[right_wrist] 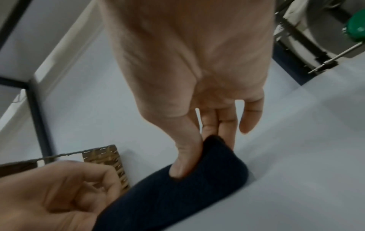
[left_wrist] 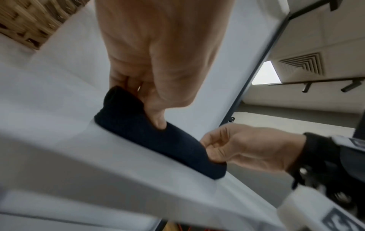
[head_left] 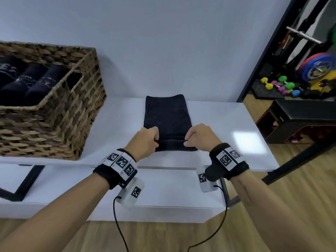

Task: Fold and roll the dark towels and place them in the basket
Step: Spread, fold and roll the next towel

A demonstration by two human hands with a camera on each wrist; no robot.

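Three rolled towels (head_left: 27, 79) sit in the wicker basket (head_left: 76, 113) while left hand (head_left: 145, 140) and right hand (head_left: 199, 136) pinch the folded dark towel (head_left: 167, 115) by its near edge on the white table (head_left: 227, 124), roll barely begun.

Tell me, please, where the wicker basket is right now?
In the head view the wicker basket stands at the left end of the white table, left of the dark towel.

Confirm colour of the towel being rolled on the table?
Very dark navy, near black, plain. The towel shows best in the head view.
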